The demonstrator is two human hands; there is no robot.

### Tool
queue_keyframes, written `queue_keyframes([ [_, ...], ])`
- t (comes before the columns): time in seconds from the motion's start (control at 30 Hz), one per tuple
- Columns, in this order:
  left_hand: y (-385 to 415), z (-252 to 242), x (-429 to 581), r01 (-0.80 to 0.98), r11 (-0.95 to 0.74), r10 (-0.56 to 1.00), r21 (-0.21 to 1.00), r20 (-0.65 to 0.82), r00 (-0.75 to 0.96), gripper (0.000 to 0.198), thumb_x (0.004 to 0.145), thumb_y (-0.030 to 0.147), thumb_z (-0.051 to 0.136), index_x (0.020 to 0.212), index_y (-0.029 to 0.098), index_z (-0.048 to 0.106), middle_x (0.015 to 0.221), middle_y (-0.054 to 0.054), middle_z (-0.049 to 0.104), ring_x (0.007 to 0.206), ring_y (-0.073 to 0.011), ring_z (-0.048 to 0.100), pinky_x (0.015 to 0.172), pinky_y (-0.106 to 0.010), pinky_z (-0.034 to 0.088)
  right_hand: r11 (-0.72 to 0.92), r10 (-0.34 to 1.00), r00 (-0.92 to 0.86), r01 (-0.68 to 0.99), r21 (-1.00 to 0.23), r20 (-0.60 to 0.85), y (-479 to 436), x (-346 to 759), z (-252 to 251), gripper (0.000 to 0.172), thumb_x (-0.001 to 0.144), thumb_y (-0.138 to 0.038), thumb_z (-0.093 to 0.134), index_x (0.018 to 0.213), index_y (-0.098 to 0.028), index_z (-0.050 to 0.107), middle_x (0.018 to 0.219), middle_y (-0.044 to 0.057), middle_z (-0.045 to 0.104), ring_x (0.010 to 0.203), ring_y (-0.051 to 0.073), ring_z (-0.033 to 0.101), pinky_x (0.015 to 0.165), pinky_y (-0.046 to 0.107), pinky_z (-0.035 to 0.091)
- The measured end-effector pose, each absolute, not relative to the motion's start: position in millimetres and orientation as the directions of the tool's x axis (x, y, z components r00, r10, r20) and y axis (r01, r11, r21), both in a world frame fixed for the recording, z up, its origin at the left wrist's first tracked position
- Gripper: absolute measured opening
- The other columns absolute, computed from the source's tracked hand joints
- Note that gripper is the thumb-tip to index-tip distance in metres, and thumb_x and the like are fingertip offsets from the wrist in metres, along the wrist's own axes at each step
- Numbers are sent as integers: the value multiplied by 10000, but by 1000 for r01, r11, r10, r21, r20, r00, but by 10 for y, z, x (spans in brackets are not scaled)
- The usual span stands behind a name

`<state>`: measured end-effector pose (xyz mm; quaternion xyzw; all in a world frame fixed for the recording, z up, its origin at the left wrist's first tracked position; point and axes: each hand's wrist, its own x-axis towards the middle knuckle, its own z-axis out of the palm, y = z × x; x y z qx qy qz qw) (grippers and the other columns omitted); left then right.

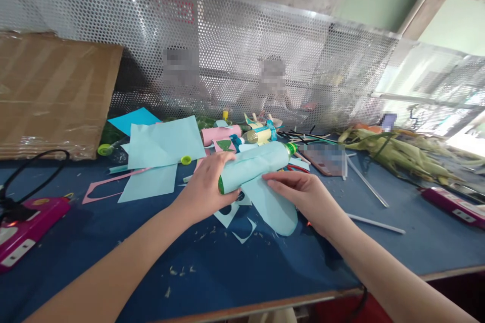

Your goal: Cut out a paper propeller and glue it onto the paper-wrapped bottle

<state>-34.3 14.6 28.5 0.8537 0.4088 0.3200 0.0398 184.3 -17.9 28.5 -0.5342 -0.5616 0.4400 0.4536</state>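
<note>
A green bottle wrapped in light blue paper (255, 164) lies tilted in front of me, its green cap (291, 149) pointing right. Wrapped round the bottle's left end is my left hand (208, 184). My right hand (299, 189) pinches the edge of a rounded light blue paper piece (271, 207) that hangs below the bottle and touches its lower side. Light blue paper scraps (245, 231) lie on the blue table under the bottle.
Light blue sheets (162, 144), a pink cut-out frame (94, 189) and cardboard (53, 96) are at the left. Behind the bottle sits a pink-wrapped bottle (220, 135). Dry husks (409, 159), white sticks (367, 181) and magenta power strips (452, 207) are around.
</note>
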Motion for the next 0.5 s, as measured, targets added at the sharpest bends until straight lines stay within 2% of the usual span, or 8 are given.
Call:
queue_keyframes([
  [0.3, 156, 283, -355, 683, -662, 713, 309, 540, 447, 518, 759, 256, 637, 1169, 259, 322, 1223, -96, 496, 1149, -302, 486, 926, -469, 419, 48, 997, 43, 227, -973, 59, -123, 1816, 268, 274, 683, -391, 704, 877, -208, 769, 788, 60, 749, 653, 198, 645, 539, 292, 498],
  [0.5, 149, 271, -339, 675, -622, 768, 398, 481, 424, 517, 756, 273, 645, 1178, 250, 347, 1222, -106, 509, 1155, -315, 491, 913, -464, 434, 72, 997, 17, 266, -961, 80, -117, 1798, 298, 273, 684, -374, 683, 883, -208, 767, 796, 55, 748, 673, 195, 646, 510, 267, 478],
])
